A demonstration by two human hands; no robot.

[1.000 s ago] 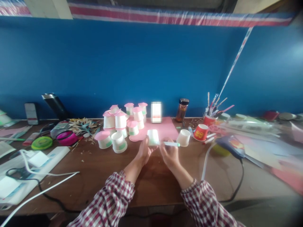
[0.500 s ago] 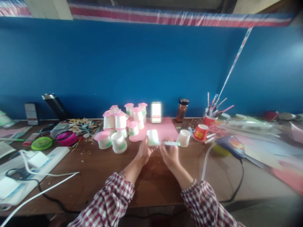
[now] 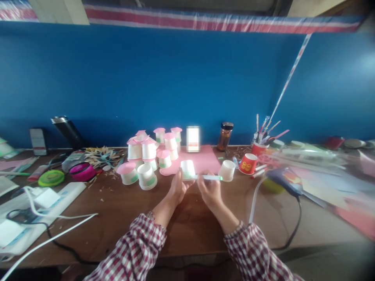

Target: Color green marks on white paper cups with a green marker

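Just below mid-frame, left hand [image 3: 177,188]'s curled round a paper cup [image 3: 188,168], right hand [image 3: 211,190]'s pinching a marker [image 3: 211,177]; I'd keep the cup steady and go light.

Compared with a second ago, the held cup [image 3: 187,169] has shifted a little to the left and leans slightly more that way.

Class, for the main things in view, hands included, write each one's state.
Left hand, holding the white cup
White cup, held, green low on its side
Right hand, gripping the marker
Marker, held, roughly crosswise
Pink sheet, lying flat
Jar, upright, dark lid on
Red holder cup, upright, sticks standing in it
Grouped cups, mostly topped with pink paper
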